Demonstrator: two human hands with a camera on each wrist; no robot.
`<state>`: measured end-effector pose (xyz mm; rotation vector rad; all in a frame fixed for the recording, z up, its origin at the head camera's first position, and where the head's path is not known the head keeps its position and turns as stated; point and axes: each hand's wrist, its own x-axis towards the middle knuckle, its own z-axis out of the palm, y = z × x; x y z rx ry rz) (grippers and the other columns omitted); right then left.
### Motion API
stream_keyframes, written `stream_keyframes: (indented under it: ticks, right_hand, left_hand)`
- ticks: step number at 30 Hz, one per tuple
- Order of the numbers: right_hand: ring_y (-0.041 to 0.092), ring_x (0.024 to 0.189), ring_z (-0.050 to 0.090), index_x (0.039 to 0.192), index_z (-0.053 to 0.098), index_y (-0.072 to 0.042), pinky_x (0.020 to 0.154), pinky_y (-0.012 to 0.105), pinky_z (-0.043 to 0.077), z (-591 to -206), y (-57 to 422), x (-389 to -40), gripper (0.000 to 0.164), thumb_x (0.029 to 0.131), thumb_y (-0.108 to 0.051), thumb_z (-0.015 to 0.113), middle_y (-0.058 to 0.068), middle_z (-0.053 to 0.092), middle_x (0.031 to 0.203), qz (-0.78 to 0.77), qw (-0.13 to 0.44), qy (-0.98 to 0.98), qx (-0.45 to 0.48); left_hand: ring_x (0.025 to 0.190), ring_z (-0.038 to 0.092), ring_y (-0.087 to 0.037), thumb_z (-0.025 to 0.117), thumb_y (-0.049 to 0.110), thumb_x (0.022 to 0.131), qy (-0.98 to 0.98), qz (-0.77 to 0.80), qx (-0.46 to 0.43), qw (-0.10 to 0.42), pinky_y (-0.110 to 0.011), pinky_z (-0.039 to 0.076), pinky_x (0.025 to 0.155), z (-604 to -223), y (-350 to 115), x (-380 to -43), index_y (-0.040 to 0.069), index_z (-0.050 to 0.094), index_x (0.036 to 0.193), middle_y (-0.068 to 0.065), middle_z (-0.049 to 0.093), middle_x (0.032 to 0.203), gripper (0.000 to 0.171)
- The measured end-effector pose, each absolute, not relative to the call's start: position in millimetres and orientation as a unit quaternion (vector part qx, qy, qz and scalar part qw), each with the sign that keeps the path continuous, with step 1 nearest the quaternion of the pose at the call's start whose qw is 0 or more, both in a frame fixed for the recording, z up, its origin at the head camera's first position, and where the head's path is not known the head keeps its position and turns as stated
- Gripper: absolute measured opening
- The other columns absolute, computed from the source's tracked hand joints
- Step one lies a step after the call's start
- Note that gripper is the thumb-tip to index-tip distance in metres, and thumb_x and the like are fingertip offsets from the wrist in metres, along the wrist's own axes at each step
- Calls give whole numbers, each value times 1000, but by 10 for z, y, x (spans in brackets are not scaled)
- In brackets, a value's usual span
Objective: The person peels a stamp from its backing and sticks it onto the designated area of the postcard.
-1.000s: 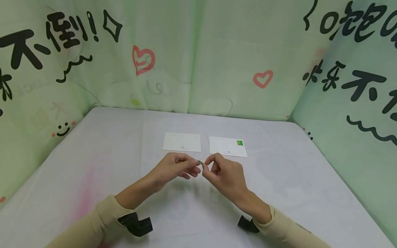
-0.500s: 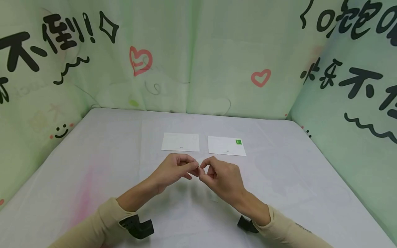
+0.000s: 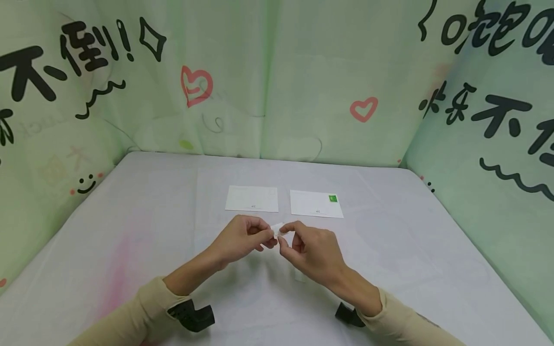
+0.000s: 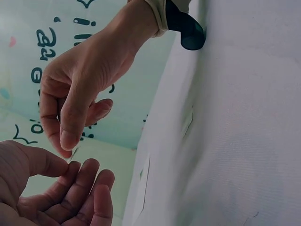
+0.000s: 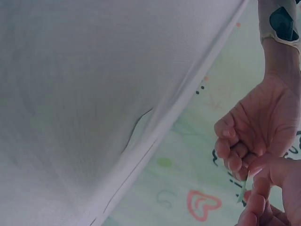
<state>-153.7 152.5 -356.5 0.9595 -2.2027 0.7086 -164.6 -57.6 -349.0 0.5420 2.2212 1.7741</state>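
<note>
A small stamp (image 3: pixel 277 228), pale side showing in the head view, is held up between the two hands over the table. My left hand (image 3: pixel 244 240) pinches its left side between thumb and index finger, the other fingers loosely bent. At its right side, thumb and index finger of my right hand (image 3: pixel 313 247) pinch the edge. From the right wrist, the stamp (image 5: pixel 242 190) shows as a thin greenish strip between the hands. Beyond them lie two white cards, a plain left card (image 3: pixel 252 198) and a right card (image 3: pixel 313 203) with a green stamp (image 3: pixel 333 198) in its upper right corner.
A small pale slip of paper (image 3: pixel 300 275) lies on the white tablecloth (image 3: pixel 389 250) beneath the right wrist. Green printed curtains (image 3: pixel 303 62) enclose the table at the back and sides. Black wrist mounts (image 3: pixel 192 315) sit at both sleeves.
The stamp has turned in the fingers: a green edge showed a second ago, now its pale side shows. The fingertips came together, then parted slightly. The cards stay put.
</note>
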Motion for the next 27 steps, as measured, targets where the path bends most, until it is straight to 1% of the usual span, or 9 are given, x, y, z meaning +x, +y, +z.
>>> stream_keyframes:
  ticks: [5, 10, 13, 15, 16, 20, 27]
  right_hand:
    - [-6, 49, 39, 91, 73, -8, 46, 12, 36, -3570, 1534, -1534, 14, 78, -4, 75, -12, 50, 54, 268, 300, -838, 368]
    - [-6, 49, 40, 90, 74, -8, 46, 11, 36, -3568, 1535, -1523, 12, 78, -4, 75, -12, 52, 53, 264, 291, -842, 370]
    - [-6, 49, 40, 89, 75, -8, 46, 11, 35, -3568, 1535, -1521, 9, 81, -4, 72, -12, 51, 53, 266, 285, -843, 372]
    - [-7, 49, 38, 88, 75, -8, 45, 11, 34, -3569, 1535, -1521, 9, 82, -4, 70, -12, 51, 53, 268, 281, -842, 374]
    - [-7, 49, 37, 88, 75, -8, 45, 11, 33, -3569, 1534, -1522, 9, 82, -3, 70, -12, 50, 53, 269, 280, -842, 374]
    - [-7, 48, 35, 85, 72, -8, 44, 11, 32, -3571, 1536, -1539, 10, 79, 0, 70, -12, 48, 52, 270, 288, -840, 372]
    - [-7, 48, 35, 84, 70, -8, 44, 12, 32, -3567, 1572, -1563, 11, 78, 2, 69, -12, 47, 53, 275, 301, -841, 357]
  left_hand:
    - [92, 73, -34, 63, 10, 99, 763, 603, 196, 127, -33, 59, 78, -3517, -580, -1640, -4, 72, 98, -21, 76, 95, 17]
    - [92, 72, -36, 64, 10, 99, 769, 590, 214, 121, -33, 59, 79, -3517, -564, -1631, -3, 72, 97, -17, 76, 93, 16]
    - [91, 73, -35, 64, 9, 99, 773, 583, 220, 117, -36, 59, 80, -3511, -554, -1625, -2, 72, 97, -17, 76, 93, 15]
    - [91, 73, -34, 63, 9, 99, 777, 578, 222, 116, -35, 59, 79, -3511, -551, -1623, -2, 72, 96, -17, 76, 93, 14]
    - [90, 73, -34, 63, 9, 99, 778, 576, 222, 116, -33, 58, 79, -3511, -550, -1622, -2, 72, 96, -17, 76, 93, 14]
    - [89, 73, -31, 63, 10, 99, 785, 566, 223, 114, -27, 57, 77, -3508, -552, -1619, 0, 72, 95, -16, 76, 92, 15]
    - [88, 72, -31, 63, 9, 99, 784, 569, 220, 111, -27, 55, 76, -3497, -571, -1626, 0, 72, 93, -17, 76, 91, 14]
